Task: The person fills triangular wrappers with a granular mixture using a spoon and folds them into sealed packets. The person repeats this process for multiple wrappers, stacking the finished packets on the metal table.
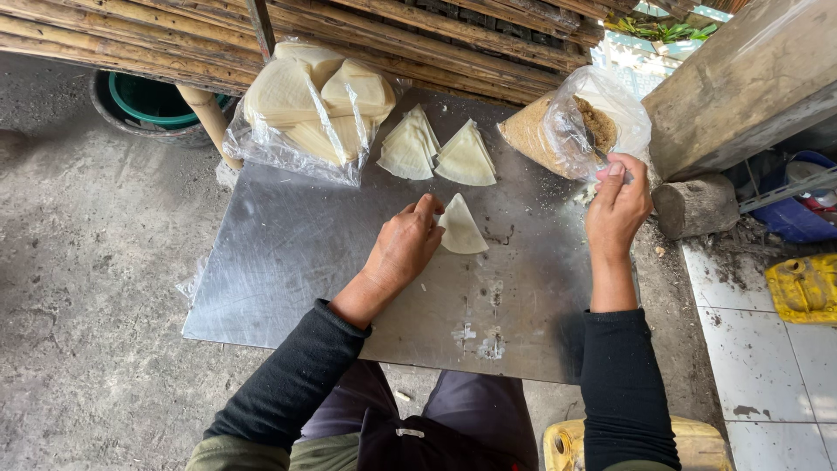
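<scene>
I see the pale triangular dough sheet [460,228] lying mid-way on the grey metal tabletop [296,253], my left hand [403,249] pinching its edge. My right hand [617,208] grips a small utensil at the clear plastic bag of brown crumbs [567,126]; two stacks of folded triangles [436,150] lie behind, not blocking.

Colours as I read them from my feed:

- Table [288,253] — dull silver-grey metal, with whitish smears near its front edge.
- Single wrapper [459,228] — pale cream, plain.
- Two wrapper stacks [440,153] — the same cream, edges a shade yellower.
- Bagged wrappers [314,105] — cream to light yellow behind clear, glinting plastic.
- Bag of filling [571,126] — sandy brown, crumb-speckled, in clear plastic.
- My sleeves [623,384] — black; olive green at the upper arm.
- Basin [153,100] — green inside, dark rim.
- Floor [87,305] — mottled grey; white tiles [767,366] at the right, dirt-flecked.
- Yellow container [802,288] — scuffed and stained.
- Blue tub [798,214] — deep blue.
- Bamboo wall [418,35] — tan, streaked brown.
</scene>
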